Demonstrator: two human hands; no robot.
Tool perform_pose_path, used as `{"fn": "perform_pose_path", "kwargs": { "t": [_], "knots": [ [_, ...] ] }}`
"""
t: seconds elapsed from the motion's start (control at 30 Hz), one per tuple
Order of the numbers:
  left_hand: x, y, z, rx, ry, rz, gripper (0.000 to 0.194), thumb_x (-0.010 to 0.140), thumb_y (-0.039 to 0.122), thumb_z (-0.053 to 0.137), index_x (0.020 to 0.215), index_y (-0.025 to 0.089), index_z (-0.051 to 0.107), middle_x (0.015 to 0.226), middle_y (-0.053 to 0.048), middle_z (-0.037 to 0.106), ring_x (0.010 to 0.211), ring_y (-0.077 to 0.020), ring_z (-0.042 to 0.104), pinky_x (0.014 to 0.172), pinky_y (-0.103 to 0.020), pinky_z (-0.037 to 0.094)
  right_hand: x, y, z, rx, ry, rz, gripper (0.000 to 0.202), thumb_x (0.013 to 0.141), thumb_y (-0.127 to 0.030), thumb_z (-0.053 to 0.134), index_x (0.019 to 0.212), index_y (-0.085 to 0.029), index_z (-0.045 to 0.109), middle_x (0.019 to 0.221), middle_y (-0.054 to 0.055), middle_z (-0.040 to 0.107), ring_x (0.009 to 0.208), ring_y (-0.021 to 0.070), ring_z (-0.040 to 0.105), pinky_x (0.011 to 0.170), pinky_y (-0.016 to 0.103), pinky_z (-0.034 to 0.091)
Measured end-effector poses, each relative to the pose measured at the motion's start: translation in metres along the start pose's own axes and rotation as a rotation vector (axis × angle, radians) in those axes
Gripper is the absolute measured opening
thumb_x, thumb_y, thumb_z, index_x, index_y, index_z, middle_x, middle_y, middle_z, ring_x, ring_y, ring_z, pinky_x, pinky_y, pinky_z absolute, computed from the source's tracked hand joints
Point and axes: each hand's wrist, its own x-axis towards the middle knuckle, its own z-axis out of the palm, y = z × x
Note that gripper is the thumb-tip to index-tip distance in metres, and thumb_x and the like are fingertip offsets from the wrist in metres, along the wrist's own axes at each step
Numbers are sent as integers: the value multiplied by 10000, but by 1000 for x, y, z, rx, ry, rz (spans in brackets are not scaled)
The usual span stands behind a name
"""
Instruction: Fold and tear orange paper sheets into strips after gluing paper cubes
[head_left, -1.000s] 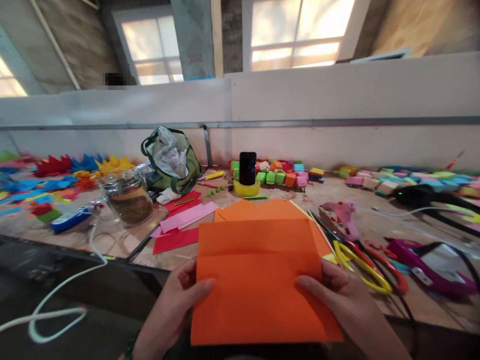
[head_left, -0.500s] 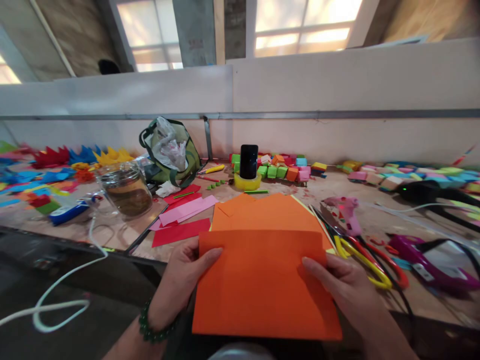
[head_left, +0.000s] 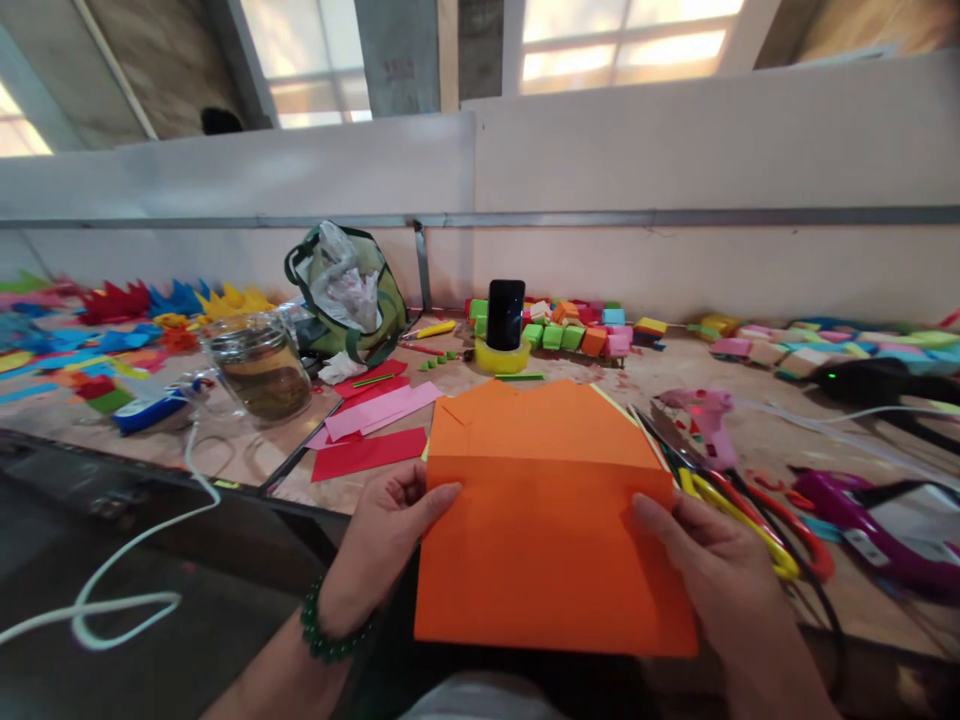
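Note:
An orange sheet of paper [head_left: 551, 560] is held out over the table's front edge, tilted toward me. My left hand [head_left: 397, 535] pinches its left side, thumb on top and fingers behind. At the right side my right hand [head_left: 709, 550] grips it the same way. Behind the sheet more orange paper [head_left: 547, 425] lies on the table, partly covered by it. Pink paper strips [head_left: 382, 413] and a red strip [head_left: 367, 455] rest left of that paper. Scissors with yellow handles [head_left: 750, 525] lie close by my right hand.
A phone [head_left: 505, 314] leans upright on a yellow tape roll [head_left: 501, 358]. Folded paper blocks [head_left: 570, 335] line the back. To the right are a pink glue gun [head_left: 709, 420] and a purple device [head_left: 877, 525]. A glass jar [head_left: 259, 370] and green bag [head_left: 386, 310] stand left.
The sheet and both hands have shifted slightly right in view, and the sheet's lower edge sits a little higher. The whole scene has moved slightly as the camera turned. Both hands keep their hold.

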Motion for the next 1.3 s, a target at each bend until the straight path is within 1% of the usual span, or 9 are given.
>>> {"fn": "perform_pose_path", "kwargs": {
  "t": [0.1,0.3,0.43,0.6,0.73,0.83,0.9,1.13,1.3],
  "knots": [
    [-1,0,0,-6,-10,0,312,643,368,804,818,148,667,753,-21,715,686,-153,658,604,-215,502,2,0,-1,-44,27,-39,320,593,-474,797,750,-198,761,721,46,735,594,196,643,482,252,531],
    [1,0,-3,57,42,48,344,619,379,811,753,140,603,710,-8,665,626,-116,597,567,-189,447,2,-5,-2,-156,65,-66,212,585,-440,778,625,-234,747,635,16,707,548,183,615,432,242,494],
    [2,-3,-4,103,39,42,359,630,413,794,742,138,592,703,-15,646,621,-114,573,561,-192,425,0,-11,0,-118,88,-38,183,572,-412,766,589,-233,733,590,17,691,501,186,605,393,248,470],
    [1,-3,-4,88,50,8,359,634,427,787,710,146,576,627,6,602,551,-95,525,504,-181,379,0,-11,-1,-29,64,-2,169,563,-402,780,615,-249,734,639,15,714,534,205,630,426,262,502],
    [-4,-2,-5,68,51,-6,353,634,415,791,680,148,567,581,30,560,507,-75,481,465,-166,350,0,-5,-4,-15,20,-3,198,623,-432,769,652,-243,721,644,12,706,576,216,644,496,283,530],
    [-8,-3,-8,85,65,-3,353,626,406,803,659,152,560,557,49,543,491,-68,475,457,-156,359,-2,-2,-6,-17,-13,-23,255,659,-459,754,648,-211,696,600,15,672,548,199,623,502,286,516],
    [-9,-2,-10,110,78,-7,348,625,414,804,673,151,582,581,42,574,498,-71,491,454,-155,372,-3,-3,-5,-16,-14,-43,290,662,-468,754,647,-187,687,598,19,662,547,184,614,495,267,496],
    [-9,-1,-13,142,132,-64,438,509,455,852,653,145,577,581,23,599,525,-106,532,457,-173,415,-4,-4,-5,-6,-3,-127,307,721,-462,720,704,-156,702,617,16,649,595,155,605,535,231,473],
    [-10,0,-13,154,121,-63,399,558,444,834,674,143,599,602,9,619,539,-110,546,467,-173,420,-6,-5,-7,-22,1,-114,321,708,-478,725,694,-158,705,615,23,655,571,165,605,514,244,477]
  ]
}}
